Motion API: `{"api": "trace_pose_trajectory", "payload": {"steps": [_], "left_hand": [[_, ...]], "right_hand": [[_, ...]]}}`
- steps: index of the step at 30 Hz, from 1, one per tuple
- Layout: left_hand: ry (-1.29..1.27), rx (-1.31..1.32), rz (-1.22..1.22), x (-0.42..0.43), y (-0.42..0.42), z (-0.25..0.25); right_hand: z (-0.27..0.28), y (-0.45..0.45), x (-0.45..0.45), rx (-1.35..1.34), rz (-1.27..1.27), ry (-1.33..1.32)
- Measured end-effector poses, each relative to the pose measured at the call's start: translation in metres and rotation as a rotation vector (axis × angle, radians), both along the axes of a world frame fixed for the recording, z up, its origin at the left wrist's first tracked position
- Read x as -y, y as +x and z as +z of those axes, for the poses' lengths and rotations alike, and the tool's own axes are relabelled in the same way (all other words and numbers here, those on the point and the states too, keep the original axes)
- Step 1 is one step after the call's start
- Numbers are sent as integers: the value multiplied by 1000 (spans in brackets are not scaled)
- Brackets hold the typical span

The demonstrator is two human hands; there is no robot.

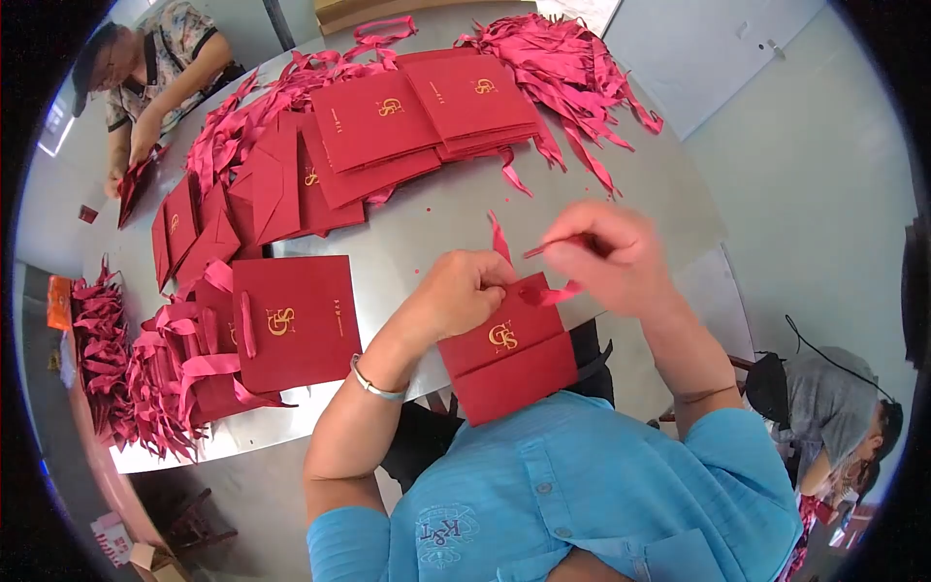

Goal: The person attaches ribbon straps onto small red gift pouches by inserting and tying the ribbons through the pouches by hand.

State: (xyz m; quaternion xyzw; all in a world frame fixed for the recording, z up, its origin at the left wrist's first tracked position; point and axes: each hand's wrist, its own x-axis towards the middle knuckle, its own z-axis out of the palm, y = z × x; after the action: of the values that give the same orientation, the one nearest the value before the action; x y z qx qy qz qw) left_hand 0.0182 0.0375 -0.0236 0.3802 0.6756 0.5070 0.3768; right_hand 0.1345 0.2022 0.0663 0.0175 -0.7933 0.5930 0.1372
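A red paper bag with a gold logo [502,337] rests against the blue shirt at the table's edge. My left hand [467,296] is closed on the bag's upper edge, thumb and fingers pinched there. A pink ribbon [555,293] runs from the top of the bag toward my right hand. To the right and slightly above, my right hand [616,254] is closed around a thin dark red item, blurred and partly hidden by the fingers. Another ribbon end [498,236] sticks up behind my left hand.
Stacked red bags [378,121] and ribbon piles [567,73] lie on the metal table [669,184]. Bags with ribbon handles [296,325] lie at the left. One person [179,63] works at the upper left; another [839,407] is at the right.
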Motion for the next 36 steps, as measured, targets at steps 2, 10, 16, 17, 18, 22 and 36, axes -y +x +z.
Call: {"api": "trace_pose_trajectory", "payload": {"steps": [2,10,16,17,18,22,36], "left_hand": [[36,-149,-1,2,0,4],[-60,-9,25,2,-6,1],[7,259,-1,0,-8,2],[21,283,-10,1,-8,5],[20,283,-9,3,-10,9],[-46,98,-125,13,-17,26],[-223,220,-187,14,-28,33]], "right_hand": [[-19,-4,-2,-19,23,173],[-61,6,10,313,-31,15],[-72,4,1,9,-61,350],[-71,4,0,10,-61,348],[-69,5,-3,88,-25,249],[-70,6,-16,293,47,-32],[-67,10,-33,207,-46,-2]]}}
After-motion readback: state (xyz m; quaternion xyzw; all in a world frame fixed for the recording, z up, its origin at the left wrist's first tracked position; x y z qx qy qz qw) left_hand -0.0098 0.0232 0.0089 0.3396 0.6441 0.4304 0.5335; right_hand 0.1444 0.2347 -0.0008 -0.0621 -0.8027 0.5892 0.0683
